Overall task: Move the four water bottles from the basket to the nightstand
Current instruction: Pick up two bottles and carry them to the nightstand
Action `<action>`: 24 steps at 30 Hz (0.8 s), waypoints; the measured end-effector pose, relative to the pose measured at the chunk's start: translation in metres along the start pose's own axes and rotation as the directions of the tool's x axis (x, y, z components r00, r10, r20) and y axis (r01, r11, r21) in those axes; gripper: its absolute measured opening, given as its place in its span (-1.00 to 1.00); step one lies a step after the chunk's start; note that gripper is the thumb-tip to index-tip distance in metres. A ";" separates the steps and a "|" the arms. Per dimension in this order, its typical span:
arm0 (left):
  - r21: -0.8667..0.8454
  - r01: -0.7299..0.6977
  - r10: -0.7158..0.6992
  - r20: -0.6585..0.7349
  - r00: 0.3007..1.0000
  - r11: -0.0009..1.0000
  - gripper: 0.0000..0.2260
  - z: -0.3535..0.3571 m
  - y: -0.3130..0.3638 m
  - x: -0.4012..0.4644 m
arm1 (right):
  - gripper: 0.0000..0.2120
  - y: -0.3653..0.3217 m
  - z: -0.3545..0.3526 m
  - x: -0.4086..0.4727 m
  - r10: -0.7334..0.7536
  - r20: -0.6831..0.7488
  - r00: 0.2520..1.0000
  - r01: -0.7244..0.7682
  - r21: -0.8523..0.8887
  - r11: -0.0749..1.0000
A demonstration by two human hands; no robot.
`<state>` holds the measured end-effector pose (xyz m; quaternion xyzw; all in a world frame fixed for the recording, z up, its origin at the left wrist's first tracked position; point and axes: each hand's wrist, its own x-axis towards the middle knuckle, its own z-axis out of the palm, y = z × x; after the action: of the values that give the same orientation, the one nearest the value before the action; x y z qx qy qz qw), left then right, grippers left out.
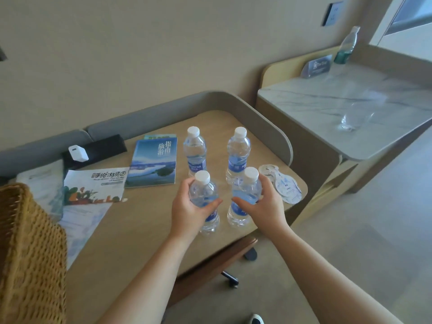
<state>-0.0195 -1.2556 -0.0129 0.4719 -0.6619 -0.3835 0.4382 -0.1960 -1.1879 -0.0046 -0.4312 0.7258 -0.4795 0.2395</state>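
Four water bottles stand upright, caps up, on the table (145, 232): back pair (196, 152) untouched, front-left bottle (203, 197) gripped by left hand (189, 208), front-right bottle (245, 195) by right hand (265, 202), w/ wicker basket (30, 253) far left.

4 clear bottles (196, 152) upright on nightstand (140, 220), wicker basket (28, 253) at left

Both forearms bare — no sleeves, rings or watch; dark shoe (256, 319) w/ white trim.
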 end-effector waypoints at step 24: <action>-0.249 -0.185 0.304 0.640 0.706 0.951 -0.40 0.205 0.127 -0.051 | -0.30 0.064 -0.213 -0.113 0.190 -0.694 0.694 -0.243 0.022 0.970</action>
<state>-0.2409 -1.1544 0.0269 0.1717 -0.7974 -0.5193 0.2551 -0.3258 -0.9760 0.0209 -0.1410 0.8248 -0.5475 -0.0092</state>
